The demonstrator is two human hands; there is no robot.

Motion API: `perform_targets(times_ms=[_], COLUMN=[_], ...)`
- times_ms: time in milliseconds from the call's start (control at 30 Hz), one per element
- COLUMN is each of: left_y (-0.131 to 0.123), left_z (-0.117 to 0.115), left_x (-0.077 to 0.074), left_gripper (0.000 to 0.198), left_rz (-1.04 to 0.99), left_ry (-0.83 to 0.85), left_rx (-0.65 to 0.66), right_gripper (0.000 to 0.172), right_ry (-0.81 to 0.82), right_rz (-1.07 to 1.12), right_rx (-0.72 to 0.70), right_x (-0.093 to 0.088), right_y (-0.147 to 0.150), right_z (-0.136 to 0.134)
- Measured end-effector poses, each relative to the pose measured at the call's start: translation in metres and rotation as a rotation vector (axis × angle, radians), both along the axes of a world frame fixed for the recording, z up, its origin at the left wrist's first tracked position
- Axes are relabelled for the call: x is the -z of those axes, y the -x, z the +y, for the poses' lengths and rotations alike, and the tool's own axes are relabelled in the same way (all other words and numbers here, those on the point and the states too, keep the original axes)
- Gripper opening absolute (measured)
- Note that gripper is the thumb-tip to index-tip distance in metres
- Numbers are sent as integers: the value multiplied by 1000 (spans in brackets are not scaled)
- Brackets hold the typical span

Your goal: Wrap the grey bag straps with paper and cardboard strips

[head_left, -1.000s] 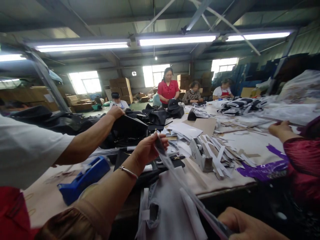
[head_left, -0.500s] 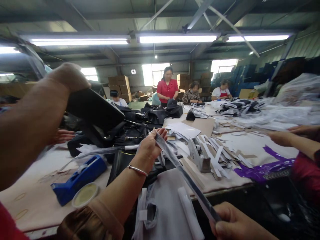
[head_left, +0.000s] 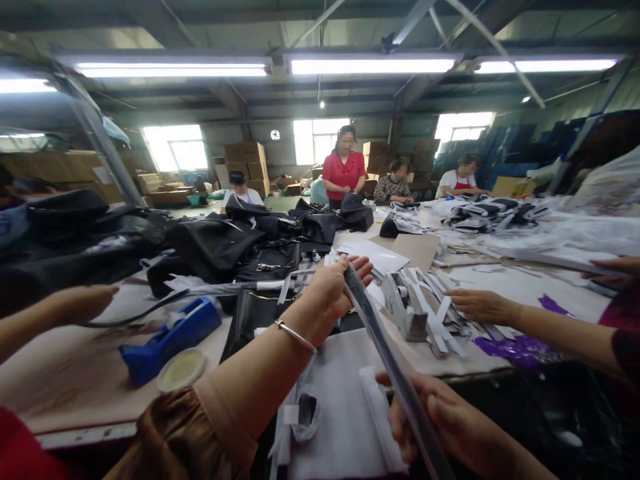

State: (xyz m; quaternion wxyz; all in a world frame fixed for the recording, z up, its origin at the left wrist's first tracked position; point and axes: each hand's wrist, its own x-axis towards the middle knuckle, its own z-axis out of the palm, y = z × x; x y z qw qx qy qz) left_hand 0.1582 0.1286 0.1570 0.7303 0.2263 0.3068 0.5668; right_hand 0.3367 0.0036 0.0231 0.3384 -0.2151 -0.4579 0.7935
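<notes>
My left hand (head_left: 334, 288) is closed on the far end of a long dark strap (head_left: 385, 353) that runs slanting down toward me. My right hand (head_left: 440, 417) grips the same strap lower down, near the bottom of the view, fingers wrapped round it. Under the strap lies a pale grey fabric piece (head_left: 335, 407) at the table's (head_left: 75, 393) near edge. A silver bangle sits on my left wrist.
A blue tape dispenser (head_left: 170, 337) and a tape roll (head_left: 181, 369) lie at left. Black bags (head_left: 220, 243) are piled behind. White paper strips (head_left: 430, 303) and a purple scrap (head_left: 515, 347) lie at right. Co-workers' hands reach in at left (head_left: 80, 303) and right (head_left: 480, 305). Several people work at the far end.
The co-worker's arm at left has dropped and set the black bag down on the pile. My hands have slid along the strap, the right one now higher in view. The right co-worker's hand reached closer.
</notes>
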Motion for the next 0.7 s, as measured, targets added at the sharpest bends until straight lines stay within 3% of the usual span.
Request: perform_targets(times_ms=[67, 133, 233, 267, 333, 433, 567, 700], left_y=[-2, 11, 55, 72, 98, 111, 91, 75], left_z=[-8, -10, 2, 9, 23, 41, 49, 50], left_x=[1, 4, 16, 22, 39, 67, 96, 110], left_gripper=[26, 37, 60, 60, 51, 34, 34, 13], left_rz=[45, 196, 655, 840, 1127, 1298, 1458, 1583], left_ry=[-45, -169, -432, -490, -532, -554, -657, -757], left_rx=[71, 245, 576, 613, 588, 588, 669, 654], right_gripper=[59, 36, 26, 30, 36, 39, 38, 39], right_ry=[24, 29, -34, -66, -124, -163, -168, -190], right_rz=[70, 81, 8, -33, -113, -185, -184, -159], right_rx=[82, 191, 313, 334, 356, 403, 513, 568], right_x=[-10, -20, -34, -39, -49, -65, -85, -97], right_y=[13, 18, 13, 9, 2, -1, 4, 5], right_z=[8, 14, 17, 17, 14, 9, 3, 0])
